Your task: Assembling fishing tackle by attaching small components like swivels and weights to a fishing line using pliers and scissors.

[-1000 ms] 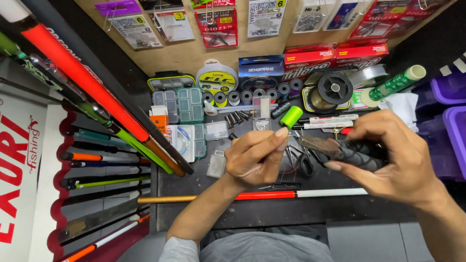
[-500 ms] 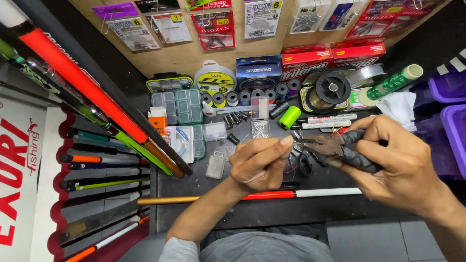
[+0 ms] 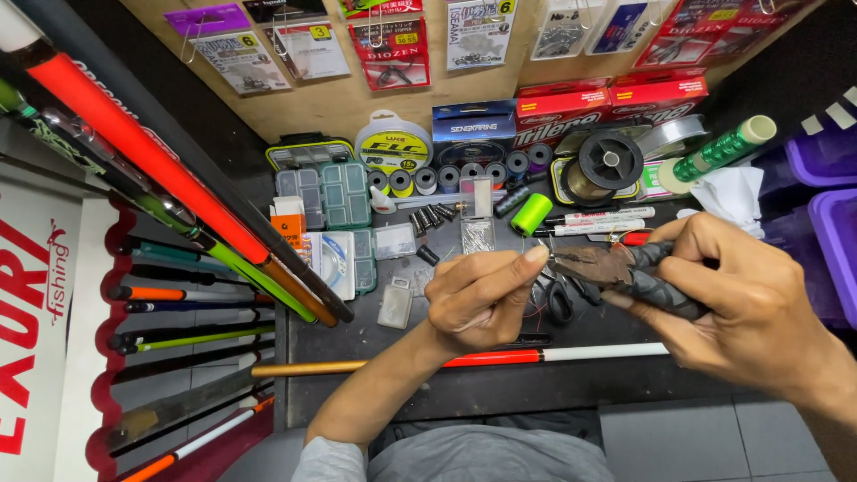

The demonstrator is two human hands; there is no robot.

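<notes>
Taking the red-and-white rod (image 3: 500,357) that lies across the dark worktop (image 3: 428,402) as the landmark: far to its left a bundle of rods (image 3: 170,192) slants down toward it, one orange-red, one green, with more rod butts (image 3: 187,312) racked flat below them. Just above the rod's brown left end sit a small clear box (image 3: 395,303) and, further up, a grey-green compartment case (image 3: 330,195) beside a small orange carton (image 3: 288,219).

Directly above the rod's middle hovers the left hand (image 3: 482,299), fingers curled in, thumb and forefinger pressed together at the tip on something too small to make out; a thin red thread (image 3: 534,314) hangs near it. Scissors (image 3: 558,299) lie on the worktop just behind this hand, partly hidden by it.

Above the rod's white right part, the right hand (image 3: 741,308) is wrapped around the dark handles of pliers (image 3: 616,272), whose rusty nose points left and almost meets the left fingertips. Whether the nose grips anything cannot be told.

Well above the rod, along the back, stand a row of small spools (image 3: 451,177), a lime-green cylinder (image 3: 531,214), white marker pens (image 3: 598,221), a large black reel of line (image 3: 610,162) and a green thread spool (image 3: 719,153). Hook packets (image 3: 390,52) hang on the wooden board behind. To the far right are purple bins (image 3: 835,241).
</notes>
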